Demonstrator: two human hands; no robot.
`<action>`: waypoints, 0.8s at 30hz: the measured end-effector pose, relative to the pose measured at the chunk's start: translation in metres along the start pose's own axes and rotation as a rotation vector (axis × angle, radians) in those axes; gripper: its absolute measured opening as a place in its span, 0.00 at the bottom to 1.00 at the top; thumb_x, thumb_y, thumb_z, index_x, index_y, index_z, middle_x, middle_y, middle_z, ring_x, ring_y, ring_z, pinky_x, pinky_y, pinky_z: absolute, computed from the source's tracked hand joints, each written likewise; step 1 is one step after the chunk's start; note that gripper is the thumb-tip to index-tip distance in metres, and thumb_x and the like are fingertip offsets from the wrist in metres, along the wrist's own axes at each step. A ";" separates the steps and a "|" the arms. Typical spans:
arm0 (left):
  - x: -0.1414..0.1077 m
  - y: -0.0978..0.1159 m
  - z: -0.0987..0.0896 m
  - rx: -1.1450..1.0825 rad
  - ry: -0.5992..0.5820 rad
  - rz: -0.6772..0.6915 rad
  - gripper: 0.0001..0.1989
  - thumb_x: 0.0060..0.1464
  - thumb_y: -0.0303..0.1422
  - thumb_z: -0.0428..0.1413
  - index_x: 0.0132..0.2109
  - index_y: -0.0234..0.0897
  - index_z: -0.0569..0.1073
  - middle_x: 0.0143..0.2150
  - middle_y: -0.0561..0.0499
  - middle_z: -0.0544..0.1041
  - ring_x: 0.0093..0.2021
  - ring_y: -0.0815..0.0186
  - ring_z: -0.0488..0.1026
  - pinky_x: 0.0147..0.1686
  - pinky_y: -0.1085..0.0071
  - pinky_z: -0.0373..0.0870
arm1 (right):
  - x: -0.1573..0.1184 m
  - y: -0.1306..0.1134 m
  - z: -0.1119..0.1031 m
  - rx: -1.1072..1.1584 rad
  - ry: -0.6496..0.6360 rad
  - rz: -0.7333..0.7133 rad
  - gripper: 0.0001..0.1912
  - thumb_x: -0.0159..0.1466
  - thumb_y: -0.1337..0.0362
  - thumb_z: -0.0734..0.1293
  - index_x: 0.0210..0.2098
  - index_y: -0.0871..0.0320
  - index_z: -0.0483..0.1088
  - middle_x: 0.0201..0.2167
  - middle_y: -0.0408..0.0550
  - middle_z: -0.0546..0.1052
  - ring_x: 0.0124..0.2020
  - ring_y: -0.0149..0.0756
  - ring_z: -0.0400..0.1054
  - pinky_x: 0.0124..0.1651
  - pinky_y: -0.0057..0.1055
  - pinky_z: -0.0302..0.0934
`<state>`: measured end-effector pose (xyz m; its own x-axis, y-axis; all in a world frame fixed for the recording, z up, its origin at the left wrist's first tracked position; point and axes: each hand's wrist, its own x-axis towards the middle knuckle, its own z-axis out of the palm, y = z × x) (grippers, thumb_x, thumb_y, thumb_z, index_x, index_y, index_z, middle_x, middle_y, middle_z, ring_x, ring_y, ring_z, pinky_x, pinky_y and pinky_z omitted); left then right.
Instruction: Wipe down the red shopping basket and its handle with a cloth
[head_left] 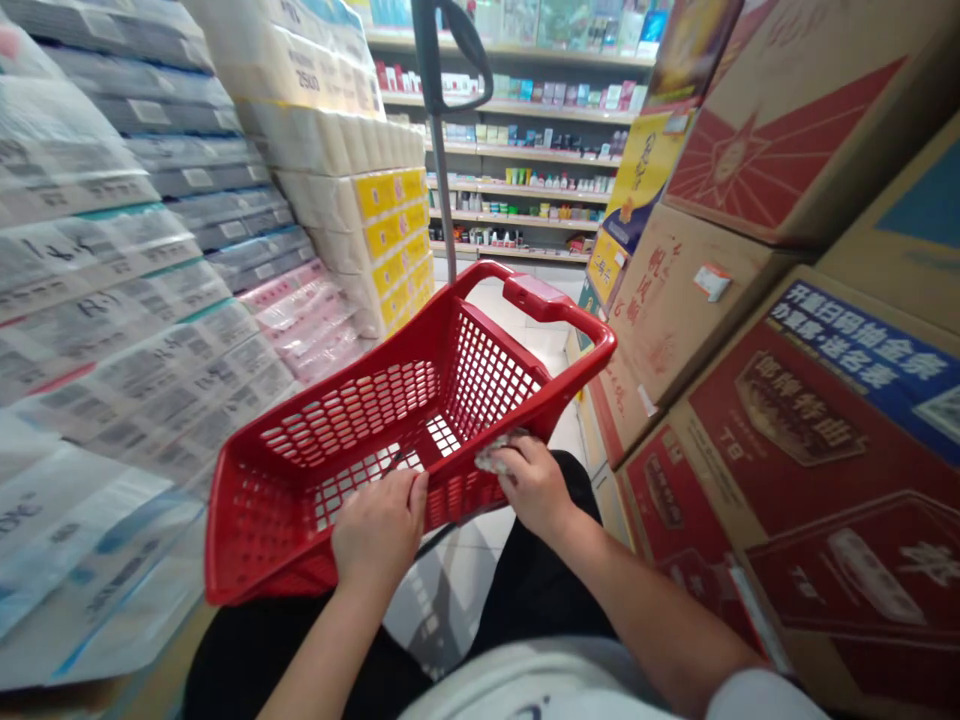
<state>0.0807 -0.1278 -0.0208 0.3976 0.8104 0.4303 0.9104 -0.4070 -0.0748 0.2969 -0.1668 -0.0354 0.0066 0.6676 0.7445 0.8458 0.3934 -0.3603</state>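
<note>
Stacked cardboard cartons (739, 400), right; plastic-wrapped white packs (112, 300), left; stocked shelves (525, 170), ahead. Between them, one red perforated plastic basket (345, 410), before our knees, long axis slanting from near left to far right, looped-handle end away. Grey pull handle (442, 170) upright beyond. Our left hand (379, 525), curled over the near rim; our right (532, 485), clutching a crumpled greyish cloth (493, 456) against it.
</note>
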 end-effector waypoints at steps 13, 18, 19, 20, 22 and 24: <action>0.000 0.010 -0.002 0.080 -0.026 0.001 0.21 0.64 0.42 0.37 0.34 0.39 0.71 0.28 0.48 0.75 0.30 0.59 0.71 0.30 0.65 0.51 | 0.015 -0.005 -0.014 0.095 0.110 0.024 0.15 0.60 0.73 0.65 0.45 0.53 0.71 0.41 0.47 0.73 0.45 0.36 0.66 0.49 0.34 0.65; -0.001 0.011 -0.004 0.084 -0.031 -0.004 0.22 0.64 0.42 0.37 0.34 0.39 0.71 0.28 0.48 0.75 0.30 0.59 0.71 0.31 0.65 0.52 | 0.018 -0.003 -0.014 0.068 0.212 -0.023 0.14 0.61 0.72 0.65 0.45 0.53 0.71 0.43 0.48 0.72 0.51 0.36 0.64 0.56 0.37 0.62; -0.001 0.011 -0.005 0.080 -0.034 -0.003 0.22 0.64 0.42 0.37 0.34 0.38 0.71 0.28 0.48 0.75 0.30 0.59 0.71 0.31 0.65 0.53 | 0.017 -0.002 -0.011 0.052 0.185 -0.016 0.13 0.61 0.72 0.65 0.44 0.53 0.71 0.42 0.48 0.72 0.50 0.36 0.64 0.54 0.36 0.62; -0.001 0.011 -0.005 0.075 -0.035 -0.005 0.22 0.64 0.42 0.37 0.34 0.38 0.71 0.28 0.47 0.76 0.30 0.59 0.71 0.30 0.65 0.53 | 0.015 -0.001 -0.009 0.039 0.151 -0.005 0.12 0.61 0.72 0.65 0.43 0.53 0.72 0.42 0.47 0.72 0.48 0.36 0.64 0.53 0.35 0.63; 0.000 0.011 -0.006 0.065 -0.032 -0.005 0.22 0.64 0.41 0.37 0.34 0.38 0.71 0.28 0.47 0.75 0.29 0.59 0.71 0.30 0.65 0.53 | 0.012 0.000 -0.006 0.023 0.100 0.019 0.10 0.61 0.71 0.66 0.41 0.53 0.72 0.40 0.47 0.72 0.46 0.35 0.65 0.50 0.34 0.64; 0.000 0.011 -0.007 0.058 -0.028 -0.004 0.23 0.64 0.41 0.36 0.33 0.38 0.72 0.27 0.47 0.75 0.29 0.59 0.71 0.30 0.65 0.53 | 0.012 -0.001 -0.008 0.013 0.104 0.030 0.11 0.60 0.70 0.65 0.42 0.53 0.72 0.40 0.47 0.73 0.46 0.35 0.66 0.51 0.35 0.64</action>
<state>0.0900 -0.1349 -0.0154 0.3964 0.8237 0.4055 0.9167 -0.3794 -0.1254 0.3008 -0.1643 -0.0214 0.0875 0.6103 0.7873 0.8376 0.3827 -0.3897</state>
